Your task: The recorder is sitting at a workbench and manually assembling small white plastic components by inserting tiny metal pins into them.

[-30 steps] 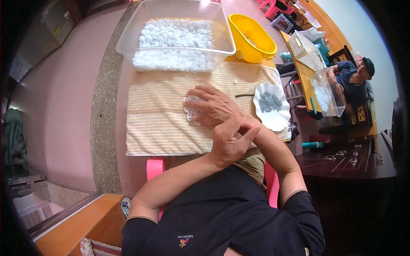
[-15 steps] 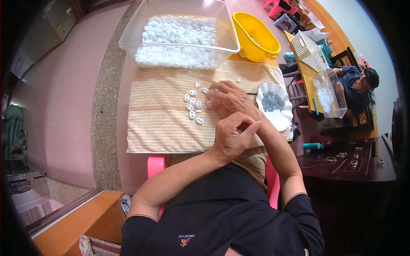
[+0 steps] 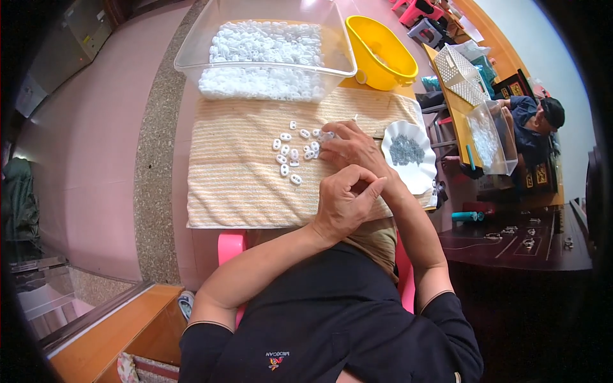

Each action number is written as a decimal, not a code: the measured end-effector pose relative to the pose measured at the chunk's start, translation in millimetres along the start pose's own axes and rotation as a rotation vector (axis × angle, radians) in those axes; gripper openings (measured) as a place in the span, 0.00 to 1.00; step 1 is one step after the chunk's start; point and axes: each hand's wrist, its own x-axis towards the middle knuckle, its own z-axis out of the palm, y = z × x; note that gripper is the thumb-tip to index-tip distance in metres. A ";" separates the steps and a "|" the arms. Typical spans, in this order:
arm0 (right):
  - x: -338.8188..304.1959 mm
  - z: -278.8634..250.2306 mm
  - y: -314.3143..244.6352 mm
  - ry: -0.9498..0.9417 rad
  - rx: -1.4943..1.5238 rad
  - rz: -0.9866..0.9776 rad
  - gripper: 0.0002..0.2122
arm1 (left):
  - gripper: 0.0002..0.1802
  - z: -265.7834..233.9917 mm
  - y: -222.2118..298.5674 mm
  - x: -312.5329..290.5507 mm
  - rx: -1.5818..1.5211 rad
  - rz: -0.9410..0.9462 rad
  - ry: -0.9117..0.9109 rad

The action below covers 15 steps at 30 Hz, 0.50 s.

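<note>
Several small white oval plastic pieces with two holes (image 3: 284, 170) lie scattered on a striped beige towel (image 3: 242, 198). My right hand (image 3: 353, 145) rests palm down at the right edge of this group. Its fingers are spread, their tips touching a few pieces and partly covering them. Nearer to me, my left hand (image 3: 348, 199) is closed beside the right wrist, fingers curled and thumb against them. Whatever it may hold is hidden. To the right of my right hand, a white wavy-rimmed dish (image 3: 418, 182) holds a heap of small grey bits (image 3: 407, 150).
Behind the towel stands a clear plastic bin (image 3: 268, 66) with many white pieces (image 3: 262, 45). A yellow tub (image 3: 399, 71) is beside it. At another table on the right, a person (image 3: 535, 127) sits by a similar clear bin (image 3: 511, 150).
My right hand has drawn slightly right, and more white pieces show by its fingertips. My left hand keeps its curled pose in nearly the same spot.
</note>
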 end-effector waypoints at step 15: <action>14.8 2.5 -16.3 -0.019 0.010 -0.068 0.12 | 0.07 1.2 -0.1 -0.9 0.007 0.017 0.026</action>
